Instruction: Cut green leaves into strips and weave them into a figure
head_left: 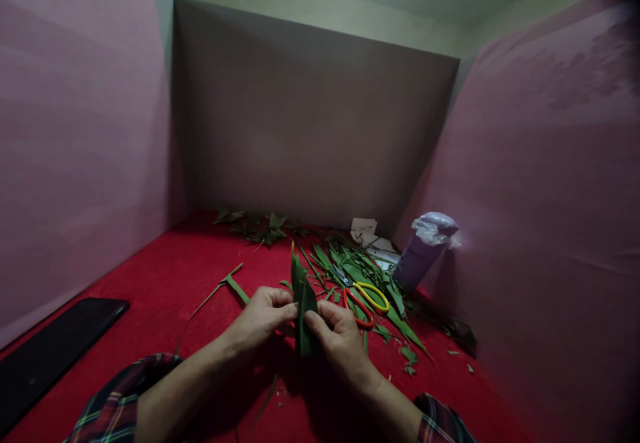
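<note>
Fingers of the left hand (270, 315) and right hand (344, 341) grip a folded green leaf (305, 296), upright at six o'clock in view. Dark marks on a pale card (364, 227) at the leaf's one o'clock are too small to read; red-and-yellow-handled scissors (356, 285) lie at its two o'clock.

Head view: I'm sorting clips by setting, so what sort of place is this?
Probably a small indoor craft spot, perhaps a booth: a red work surface is closed in by pink side walls and a grey back wall, with scissors lying on green leaves near a hand-held leaf.
</note>
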{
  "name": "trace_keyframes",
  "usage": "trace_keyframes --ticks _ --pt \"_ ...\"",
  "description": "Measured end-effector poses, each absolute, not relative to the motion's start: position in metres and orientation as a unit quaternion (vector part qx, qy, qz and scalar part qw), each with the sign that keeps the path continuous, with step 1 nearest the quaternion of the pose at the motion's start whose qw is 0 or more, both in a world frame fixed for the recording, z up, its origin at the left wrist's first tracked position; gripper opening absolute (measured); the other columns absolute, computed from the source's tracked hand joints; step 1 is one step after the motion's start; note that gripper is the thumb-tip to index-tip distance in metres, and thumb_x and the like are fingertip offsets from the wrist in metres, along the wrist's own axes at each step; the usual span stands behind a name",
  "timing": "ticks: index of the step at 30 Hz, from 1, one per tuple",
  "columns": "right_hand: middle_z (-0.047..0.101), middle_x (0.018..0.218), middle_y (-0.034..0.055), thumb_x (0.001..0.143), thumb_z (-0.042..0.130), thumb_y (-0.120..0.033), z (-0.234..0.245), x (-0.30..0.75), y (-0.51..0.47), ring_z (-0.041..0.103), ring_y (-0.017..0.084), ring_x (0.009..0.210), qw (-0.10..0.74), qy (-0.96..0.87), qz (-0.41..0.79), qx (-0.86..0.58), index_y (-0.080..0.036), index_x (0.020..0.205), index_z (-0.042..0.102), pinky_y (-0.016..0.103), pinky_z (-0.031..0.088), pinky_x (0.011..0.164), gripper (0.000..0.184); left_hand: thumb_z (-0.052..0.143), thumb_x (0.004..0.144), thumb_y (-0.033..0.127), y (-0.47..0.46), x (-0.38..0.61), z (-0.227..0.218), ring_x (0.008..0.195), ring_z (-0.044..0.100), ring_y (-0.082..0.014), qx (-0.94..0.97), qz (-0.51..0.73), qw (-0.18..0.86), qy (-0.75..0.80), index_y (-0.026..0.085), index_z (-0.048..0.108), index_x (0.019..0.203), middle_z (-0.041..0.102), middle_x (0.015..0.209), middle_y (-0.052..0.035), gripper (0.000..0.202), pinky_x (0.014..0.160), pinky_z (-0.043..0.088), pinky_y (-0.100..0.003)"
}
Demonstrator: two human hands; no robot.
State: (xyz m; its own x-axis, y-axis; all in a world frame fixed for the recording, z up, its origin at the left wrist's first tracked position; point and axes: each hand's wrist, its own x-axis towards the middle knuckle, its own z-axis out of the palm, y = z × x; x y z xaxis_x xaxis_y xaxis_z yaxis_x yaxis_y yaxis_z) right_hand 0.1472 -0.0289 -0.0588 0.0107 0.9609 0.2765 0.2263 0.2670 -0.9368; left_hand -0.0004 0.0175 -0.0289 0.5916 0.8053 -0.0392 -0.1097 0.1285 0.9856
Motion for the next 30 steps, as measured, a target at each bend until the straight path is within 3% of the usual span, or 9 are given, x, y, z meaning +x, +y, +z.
trace_keyframes --ticks 10,21,30 --pt "0.035 0.054 -0.0057 0.080 0.052 -0.042 -0.059 0.148 -0.030 0.031 0.008 0.049 0.522 -0.587 0.378 -0.489 -0.015 0.064 0.052 0.018 0.030 0.043 0.031 0.068 0.065 0.039 0.017 -0.002 -0.023 0.060 0.060 -0.0152 0.603 0.334 0.663 0.291 0.012 0.070 0.079 0.067 0.067 -0.0041 0.030 0.060 0.047 -0.024" --pt "0.039 0.056 -0.0043 0.081 0.050 -0.039 -0.057 0.146 -0.030 0.034 0.009 0.051 0.516 -0.587 0.366 -0.505 -0.014 0.066 0.053 0.019 0.030 0.045 0.029 0.058 0.074 0.043 0.012 0.000 -0.023 0.056 0.054 -0.0118 0.626 0.332 0.632 0.314 0.012 0.064 0.069 0.059 0.061 -0.0011 0.032 0.054 0.042 -0.021" --pt "0.037 0.055 -0.0044 0.081 0.051 -0.039 -0.062 0.145 -0.029 0.033 0.008 0.051 0.504 -0.594 0.344 -0.524 -0.015 0.061 0.049 0.018 0.028 0.043 0.032 0.061 0.071 0.044 0.013 0.006 -0.037 0.049 0.044 -0.0085 0.621 0.340 0.621 0.337 0.011 0.062 0.064 0.052 0.053 0.0020 0.034 0.046 0.033 -0.019"
